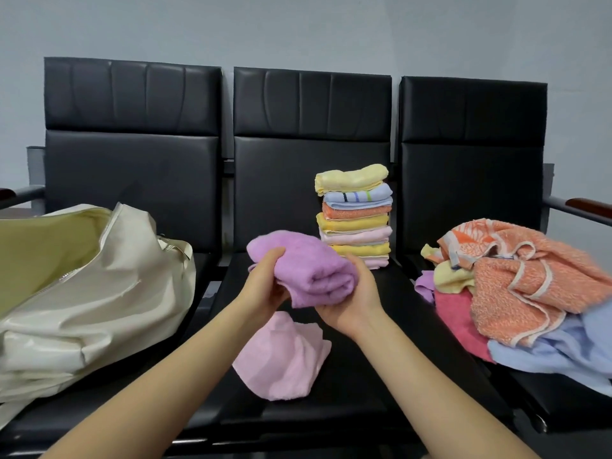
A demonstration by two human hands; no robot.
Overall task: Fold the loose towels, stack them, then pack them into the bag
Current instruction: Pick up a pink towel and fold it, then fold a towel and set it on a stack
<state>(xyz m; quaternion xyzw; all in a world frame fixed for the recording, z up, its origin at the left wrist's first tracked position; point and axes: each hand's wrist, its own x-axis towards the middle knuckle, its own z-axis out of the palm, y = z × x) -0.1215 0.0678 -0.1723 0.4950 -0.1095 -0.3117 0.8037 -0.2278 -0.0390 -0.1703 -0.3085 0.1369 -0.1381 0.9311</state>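
Nearest, a loose pale pink towel (284, 357) lies crumpled on the front of the middle seat (381, 359), just under the raised forearms. Above it both hands hold a folded lilac towel (306, 270) in the air over that seat: the left hand (265, 286) has its thumb curled over the towel's near left edge and its fingers underneath, and the right hand (351, 299) cups the rolled right end from below, its grip wrapped round the fold. That towel is thick and fuzzy, doubled over so that layered edges show at its right end

To the left, on the neighbouring seat, a cream bag (99, 293) slumps on its side with its zipped mouth gaping and an olive lining showing. To the right, on the third seat, a heap of loose towels (516, 293) sprawls: orange ones with pale trim on top, a deep pink one and a light blue one beneath, bits of yellow and lilac at its left edge

Farther back on the middle seat, right of the hands, stands a stack of folded towels (356, 217) in yellow, striped blue, orange and pink, leaning against nothing, with the black seat backs (311, 104) and a grey wall (298, 28) behind
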